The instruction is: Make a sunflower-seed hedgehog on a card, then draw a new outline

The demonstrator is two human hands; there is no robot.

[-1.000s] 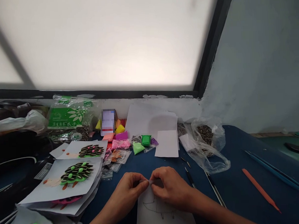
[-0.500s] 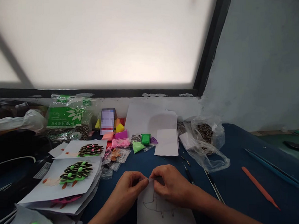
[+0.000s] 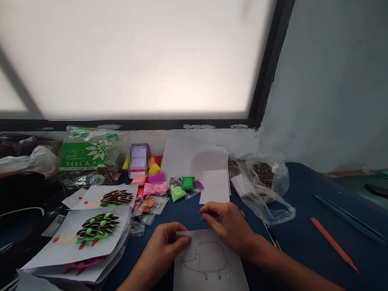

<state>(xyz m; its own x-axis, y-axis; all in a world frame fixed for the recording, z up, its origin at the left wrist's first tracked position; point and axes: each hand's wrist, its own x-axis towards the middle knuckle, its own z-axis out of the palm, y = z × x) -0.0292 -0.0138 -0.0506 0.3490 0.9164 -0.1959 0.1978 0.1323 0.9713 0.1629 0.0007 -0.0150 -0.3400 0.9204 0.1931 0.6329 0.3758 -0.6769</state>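
A white sheet of paper (image 3: 213, 286) with a pencil outline of a hedgehog-like animal lies in front of me. My left hand (image 3: 172, 243) pinches the top left corner of this sheet, thumb on top. Just above the sheet's top edge is my right hand (image 3: 229, 223), its thumb and forefinger brought close together. Whatever may be between those fingertips is too small to make out. A tiny pale speck sits on the paper below the outline.
At left are stacked finished hedgehog pictures (image 3: 121, 243) with seeds and clay. Behind lie coloured clay packs (image 3: 155, 188), a phone (image 3: 138, 160), blank paper (image 3: 215, 185) and a seed bag (image 3: 264, 174). An orange tool (image 3: 335, 244) and blue tweezers (image 3: 349, 218) lie right.
My hands were together at the paper's top edge. The right has moved up and away from the left, uncovering the outline. The left stays at the corner.
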